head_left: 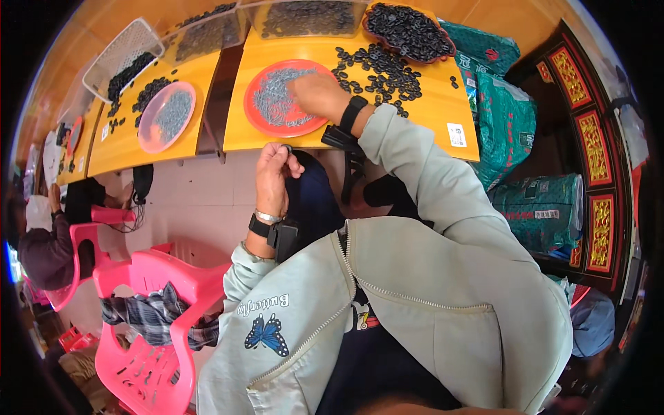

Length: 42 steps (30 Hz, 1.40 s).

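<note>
My right hand (319, 95) reaches into a round red plate (253, 114) on the yellow table. Its bent fingers touch the heap of small thin grey metal pieces (271, 98) there; what they pinch, if anything, is too small to see. In front of the table edge, my left hand (274, 176) is raised and closed, with a small black piece (288, 148) between thumb and fingertips. Loose black oval pieces (387, 75) lie spread on the table to the right of the plate.
A dark red bowl (446, 50) heaped with black pieces stands at the back right, beside green sacks (505, 128). At left are a pink plate (146, 131), a white basket (104, 66) and a pink chair (142, 346). Another person (48, 252) sits at far left.
</note>
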Motion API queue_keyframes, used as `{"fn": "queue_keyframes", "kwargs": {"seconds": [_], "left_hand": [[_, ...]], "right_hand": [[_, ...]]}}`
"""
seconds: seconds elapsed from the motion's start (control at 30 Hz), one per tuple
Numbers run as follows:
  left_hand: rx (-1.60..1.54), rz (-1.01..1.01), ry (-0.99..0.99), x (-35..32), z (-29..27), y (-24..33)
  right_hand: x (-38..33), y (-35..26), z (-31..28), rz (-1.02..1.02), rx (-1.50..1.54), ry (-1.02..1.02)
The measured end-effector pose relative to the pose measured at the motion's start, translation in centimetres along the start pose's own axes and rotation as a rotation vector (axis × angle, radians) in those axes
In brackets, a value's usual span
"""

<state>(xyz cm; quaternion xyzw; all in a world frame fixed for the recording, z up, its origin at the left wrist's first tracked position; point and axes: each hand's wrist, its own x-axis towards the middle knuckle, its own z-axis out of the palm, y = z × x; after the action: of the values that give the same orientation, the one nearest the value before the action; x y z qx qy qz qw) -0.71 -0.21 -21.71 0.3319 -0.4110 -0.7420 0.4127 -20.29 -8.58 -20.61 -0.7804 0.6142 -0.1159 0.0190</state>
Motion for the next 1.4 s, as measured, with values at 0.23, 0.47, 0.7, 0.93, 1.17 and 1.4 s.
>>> {"fn": "queue_keyframes", "kwargs": {"seconds": [0.23,0.47,0.7,0.93,1.17,1.4], "left_hand": [[0.133,0.152,0.064,0.2,0.1,-0.4],[0.354,0.204,0.055,-0.1,0.4,-0.6],[0.156,0.044,-0.012,-0.1,0.5,-0.8],[0.122,0.032,-0.011,0.0,-0.5,-1.1],[0.089,-0.078,-0.101,0.4,0.4,-2.7],[0.125,-0.130,-0.069,0.0,1.7,-2.3]], "right_hand": [[-0.6,0.1,-1.5,0.088,0.044,0.035],[-0.9,0.3,-2.3,0.189,0.167,0.055],[-1.3,0.5,-1.6,0.148,0.196,0.079],[-6.5,-3.6,-3.5,-0.074,0.607,0.193],[-12.4,-4.7,-3.3,-0.022,0.824,0.095],[-13.1,-5.0,-3.2,-0.024,0.856,0.110]]}}
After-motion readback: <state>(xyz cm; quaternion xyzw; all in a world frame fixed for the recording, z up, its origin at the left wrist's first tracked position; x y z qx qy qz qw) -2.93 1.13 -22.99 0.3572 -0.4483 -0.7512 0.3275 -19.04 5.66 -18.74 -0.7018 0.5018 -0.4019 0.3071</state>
